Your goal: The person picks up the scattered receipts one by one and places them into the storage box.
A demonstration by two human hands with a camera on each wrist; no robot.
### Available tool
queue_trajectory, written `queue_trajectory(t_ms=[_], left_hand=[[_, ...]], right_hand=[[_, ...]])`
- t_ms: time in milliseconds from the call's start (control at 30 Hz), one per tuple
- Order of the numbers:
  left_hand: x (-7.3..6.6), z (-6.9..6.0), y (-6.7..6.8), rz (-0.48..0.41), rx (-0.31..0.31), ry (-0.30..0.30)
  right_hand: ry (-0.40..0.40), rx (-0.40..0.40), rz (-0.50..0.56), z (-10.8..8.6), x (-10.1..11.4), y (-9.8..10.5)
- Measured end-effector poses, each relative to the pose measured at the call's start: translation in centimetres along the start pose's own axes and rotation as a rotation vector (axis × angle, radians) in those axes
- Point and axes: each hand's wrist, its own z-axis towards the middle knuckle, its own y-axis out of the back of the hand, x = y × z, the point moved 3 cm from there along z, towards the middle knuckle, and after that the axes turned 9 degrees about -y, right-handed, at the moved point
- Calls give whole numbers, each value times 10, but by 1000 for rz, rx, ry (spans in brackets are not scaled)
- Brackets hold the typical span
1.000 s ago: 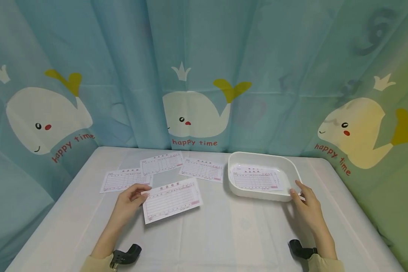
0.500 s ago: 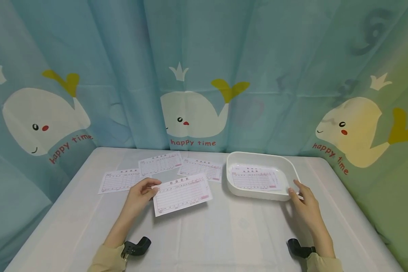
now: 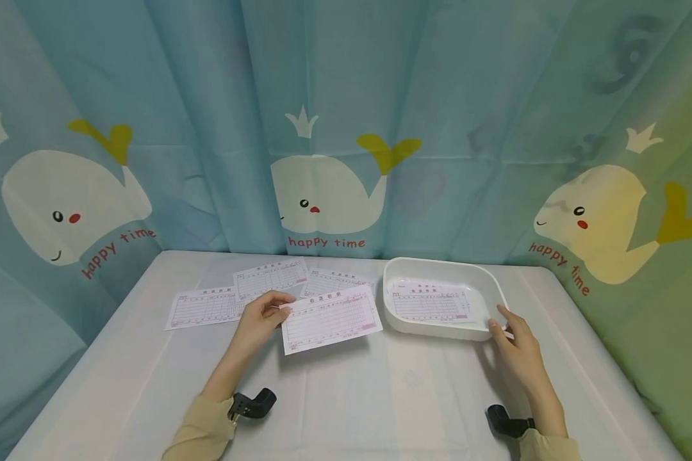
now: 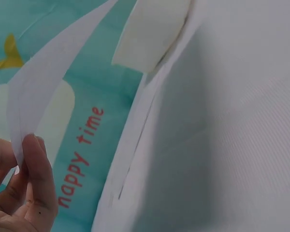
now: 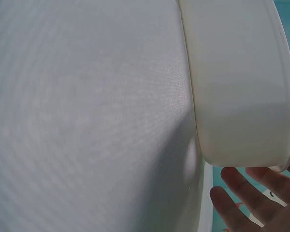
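Slip (image 3: pixel 331 320) held above the table (image 3: pixel 415 397), left of the tray (image 3: pixel 432 331)
Left hand (image 3: pixel 262 315) pinches its left end, thumb against fingers; its long axis points rightward, toward the tray. Right hand (image 3: pixel 518 339), nearer the tray, grips its near right corner, lower fingers spread.

Printed slip (image 3: pixel 331 320) in the left grip (image 3: pixel 261 317)

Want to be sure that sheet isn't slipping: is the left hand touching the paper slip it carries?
Touching. The left wrist view shows the left hand pinching one end of the paper slip.
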Motion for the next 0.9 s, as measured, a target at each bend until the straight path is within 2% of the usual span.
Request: queue_trajectory(t_ms=[433,900], left_hand=[[-13,27,-24,-70,3,-17],[-20,58,-64,-137,1,17]], right_hand=[[0,12,0,1,-2,0],[-5,13,-1,1,-1,0]])
